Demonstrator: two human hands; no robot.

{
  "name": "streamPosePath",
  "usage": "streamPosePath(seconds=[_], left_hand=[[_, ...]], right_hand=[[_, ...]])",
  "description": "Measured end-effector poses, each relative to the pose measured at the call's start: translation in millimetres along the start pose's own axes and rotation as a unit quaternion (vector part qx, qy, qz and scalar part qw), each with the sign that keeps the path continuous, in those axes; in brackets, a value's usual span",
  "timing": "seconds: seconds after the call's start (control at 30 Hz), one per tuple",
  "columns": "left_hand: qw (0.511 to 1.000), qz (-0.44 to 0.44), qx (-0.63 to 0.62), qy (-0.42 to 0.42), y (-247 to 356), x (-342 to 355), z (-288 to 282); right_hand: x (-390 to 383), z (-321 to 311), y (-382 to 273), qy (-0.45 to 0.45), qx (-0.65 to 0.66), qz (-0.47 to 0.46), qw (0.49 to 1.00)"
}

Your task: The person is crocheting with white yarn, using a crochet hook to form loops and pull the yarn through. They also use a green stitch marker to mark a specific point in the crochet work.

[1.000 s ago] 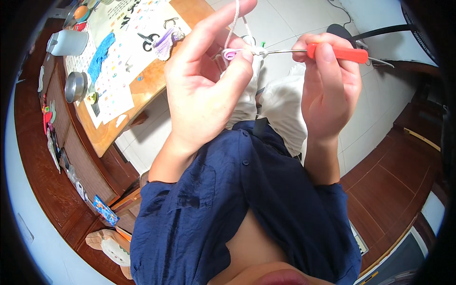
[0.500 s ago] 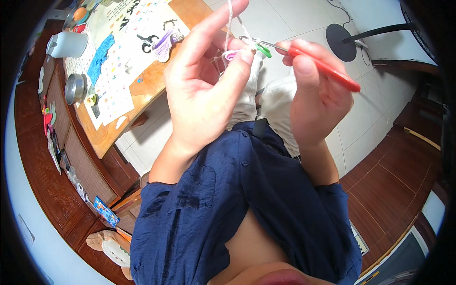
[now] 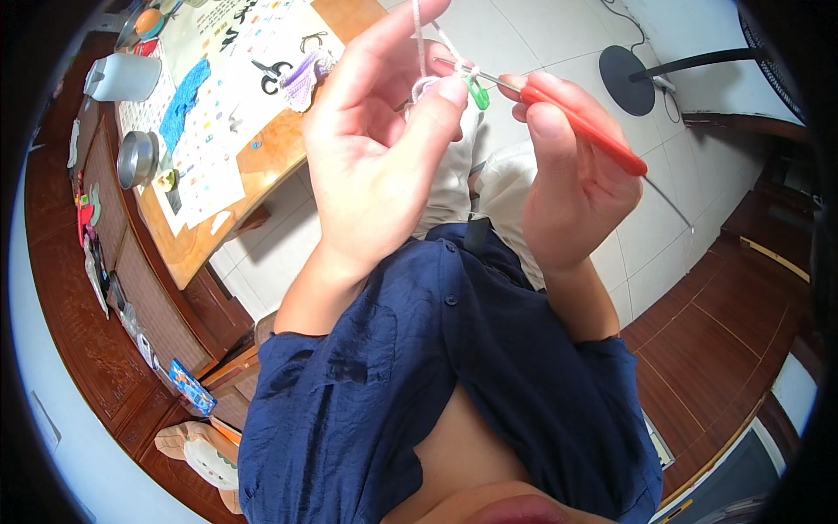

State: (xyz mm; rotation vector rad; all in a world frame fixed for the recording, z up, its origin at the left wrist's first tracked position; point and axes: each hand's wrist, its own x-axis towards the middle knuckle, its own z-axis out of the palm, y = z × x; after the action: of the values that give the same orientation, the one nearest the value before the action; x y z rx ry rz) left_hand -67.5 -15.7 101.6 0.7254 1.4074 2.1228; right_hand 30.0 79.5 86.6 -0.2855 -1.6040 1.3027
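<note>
My right hand point(image 3: 580, 166) is closed around the red handle of a crochet hook point(image 3: 583, 122). The hook's metal shaft points left and passes through a small piece of white crochet work point(image 3: 464, 68). My left hand point(image 3: 375, 166) pinches that piece between thumb and fingers. White yarn point(image 3: 419, 39) runs up over the raised left index finger. A green stitch marker point(image 3: 477, 93) hangs from the work, just right of the left thumb tip. Pale pinkish loops point(image 3: 424, 87) show beside the left thumb; the rest of the piece is hidden behind the fingers.
To the left stands a wooden table point(image 3: 188, 258) with a patterned sheet, black scissors point(image 3: 272, 76), purple knitted work point(image 3: 303, 83), a blue knitted strip point(image 3: 185, 106), a metal bowl point(image 3: 137, 160) and a white jug point(image 3: 122, 77). A black fan base point(image 3: 626, 79) stands on the floor at right.
The crochet hook has shifted slightly left and down, its shaft now further through the work. The green marker has swung to hang more upright. My left hand has barely moved.
</note>
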Motion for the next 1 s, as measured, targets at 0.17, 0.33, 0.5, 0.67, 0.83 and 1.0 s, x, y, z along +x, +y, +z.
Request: streamPosePath(seconds=[0.17, 0.33, 0.5, 0.67, 0.83, 1.0], left_hand=[[1.000, -0.012, -0.005, 0.009, 3.3, 1.7, 1.1], [0.998, -0.061, -0.020, 0.010, 0.7, 3.4, -2.3], [0.993, -0.061, -0.096, -0.007, -4.7, 5.9, -3.5], [0.996, -0.054, -0.075, 0.013, -5.3, 6.4, 1.6], [0.999, -0.010, -0.032, 0.016, -10.1, 6.9, 4.2], [0.998, -0.038, -0.041, 0.033, -9.3, 5.8, 3.9]], right_hand=[[-1.1, 0.3, 1.7, 0.007, 0.072, 0.052, 0.996], [-4.8, -1.7, 7.3, -0.013, -0.032, -0.024, 0.999], [-2.6, 1.8, 11.3, -0.013, -0.113, -0.141, 0.983], [-3.0, 5.5, 10.8, 0.001, -0.161, -0.179, 0.971], [-0.3, 6.9, 15.6, -0.002, -0.180, -0.177, 0.968], [0.1, 5.8, 21.2, -0.008, -0.266, -0.260, 0.928]])
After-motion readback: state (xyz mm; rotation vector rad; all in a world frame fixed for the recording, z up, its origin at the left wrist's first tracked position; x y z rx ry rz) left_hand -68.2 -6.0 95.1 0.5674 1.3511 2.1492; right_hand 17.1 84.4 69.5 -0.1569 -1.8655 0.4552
